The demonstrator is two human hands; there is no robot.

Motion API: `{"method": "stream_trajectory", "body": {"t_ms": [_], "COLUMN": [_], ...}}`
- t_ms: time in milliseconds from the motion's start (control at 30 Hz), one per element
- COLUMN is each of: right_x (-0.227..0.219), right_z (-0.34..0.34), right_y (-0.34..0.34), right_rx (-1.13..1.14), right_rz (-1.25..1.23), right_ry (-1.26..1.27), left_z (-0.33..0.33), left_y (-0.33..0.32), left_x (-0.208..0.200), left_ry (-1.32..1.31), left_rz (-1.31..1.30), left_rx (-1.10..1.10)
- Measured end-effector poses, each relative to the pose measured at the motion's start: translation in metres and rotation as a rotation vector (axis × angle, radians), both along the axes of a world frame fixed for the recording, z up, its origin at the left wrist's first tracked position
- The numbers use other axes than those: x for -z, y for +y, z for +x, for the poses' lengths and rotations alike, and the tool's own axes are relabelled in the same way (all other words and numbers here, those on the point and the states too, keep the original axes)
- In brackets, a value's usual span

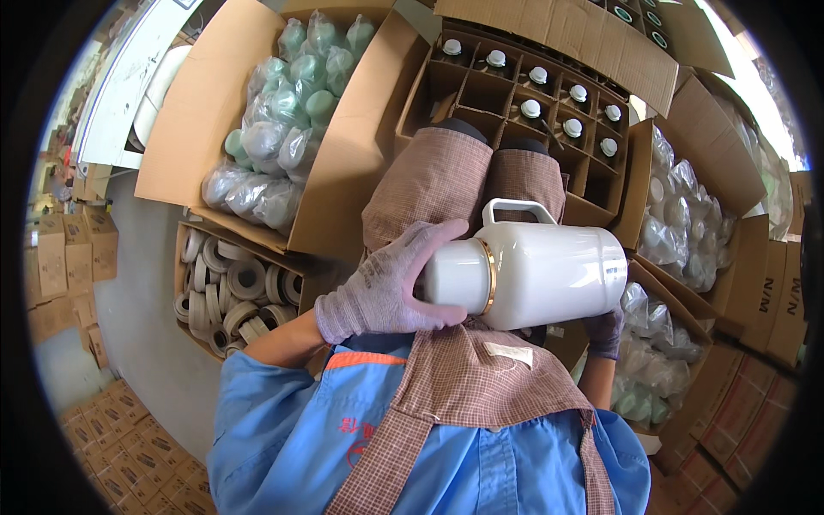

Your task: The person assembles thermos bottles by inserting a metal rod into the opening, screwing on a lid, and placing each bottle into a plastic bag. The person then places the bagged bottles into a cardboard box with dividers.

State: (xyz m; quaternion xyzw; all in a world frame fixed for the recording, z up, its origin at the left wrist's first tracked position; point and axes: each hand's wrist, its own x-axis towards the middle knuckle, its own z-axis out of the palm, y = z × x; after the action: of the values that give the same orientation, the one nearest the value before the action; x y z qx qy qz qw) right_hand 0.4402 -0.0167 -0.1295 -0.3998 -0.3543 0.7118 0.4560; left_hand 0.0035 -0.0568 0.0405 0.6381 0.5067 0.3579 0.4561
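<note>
Over my lap a glossy white thermos jug (558,270) lies on its side. Its white cap (455,276) points left, a gold ring (490,273) circles the neck, and the loop handle (519,206) faces away from me. My gloved left hand (373,283) is closed around the cap, thumb and fingers on opposite sides. At the base, my gloved right hand (606,333) supports the jug from the right; most of its fingers are hidden behind the body. Beneath the jug, a brown checked apron (429,184) covers my legs.
Ahead stands a divided carton (592,213) with several white-topped flasks in its cells. An open carton (343,184) of bagged green and white pieces is at left, above a box of grey rings (246,279). More cartons of bagged pieces (682,215) flank the right.
</note>
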Motion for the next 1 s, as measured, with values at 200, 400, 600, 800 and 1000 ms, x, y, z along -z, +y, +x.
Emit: {"method": "stream_trajectory", "body": {"t_ms": [200, 400, 600, 800, 1000], "right_x": [0.008, -0.034, -0.061, -0.079, -0.05], "right_z": [0.014, -0.002, -0.012, -0.044, -0.033], "right_y": [-0.004, 0.011, 0.039, 0.025, 0.037], "right_rx": [-0.062, -0.12, -0.383, -0.456, -0.388], "right_rz": [0.205, 0.364, 0.583, 0.793, 0.937], "right_ry": [-0.577, -0.931, -1.306, -1.337, -1.352], "left_z": [-0.045, 0.005, 0.029, 0.046, 0.049], "left_y": [0.001, 0.01, 0.023, 0.05, 0.068], "left_x": [0.072, 0.025, 0.051, 0.06, 0.036], "left_ry": [-0.549, -0.037, -0.296, -0.397, -0.561], "left_rz": [-0.495, -0.02, 0.333, 0.373, 0.342], "left_rx": [0.157, 0.123, -0.144, -0.425, -0.645]}}
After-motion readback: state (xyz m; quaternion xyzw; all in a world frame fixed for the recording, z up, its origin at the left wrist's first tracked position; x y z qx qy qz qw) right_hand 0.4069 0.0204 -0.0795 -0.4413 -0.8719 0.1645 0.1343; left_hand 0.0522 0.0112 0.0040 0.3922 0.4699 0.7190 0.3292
